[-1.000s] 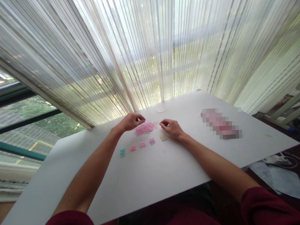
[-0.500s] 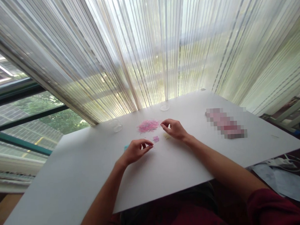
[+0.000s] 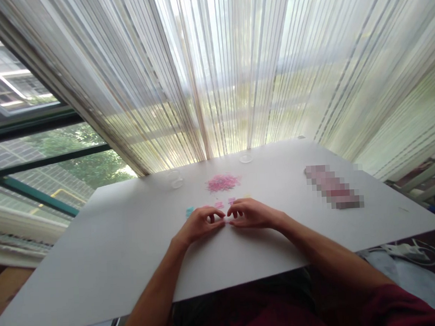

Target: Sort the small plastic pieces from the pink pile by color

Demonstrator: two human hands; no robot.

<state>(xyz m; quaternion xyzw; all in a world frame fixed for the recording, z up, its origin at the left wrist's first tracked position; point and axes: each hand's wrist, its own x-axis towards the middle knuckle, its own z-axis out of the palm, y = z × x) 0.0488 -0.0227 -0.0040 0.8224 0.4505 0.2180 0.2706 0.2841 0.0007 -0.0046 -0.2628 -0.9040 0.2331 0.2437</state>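
Both my hands meet over the white table [image 3: 142, 248], fingertips almost touching. My left hand [image 3: 205, 223] is closed in a pinch, thumb against forefinger. Opposite it, my right hand [image 3: 251, 214] pinches the same way. A tiny pale pink piece [image 3: 226, 220] shows between the fingertips, too small to make out clearly. Just beyond the hands lies a row of small clusters: turquoise pieces [image 3: 190, 211], pink pieces [image 3: 219, 204], purple pieces [image 3: 231, 200] and yellowish pieces [image 3: 248, 196], partly hidden by my fingers. Farther back is a loose heap of thin pink and purplish bits [image 3: 223, 183].
Two clear round dishes or lids [image 3: 245, 158] stand near the table's back edge, one farther left. A blurred-out pinkish object [image 3: 334, 186] lies at the right. Sheer striped curtains [image 3: 228, 85] hang behind the table, with an open window [image 3: 58, 155] at the left.
My right hand has come from beside the heap toward me, and its fingertips now meet those of my left hand. The view has shifted slightly.
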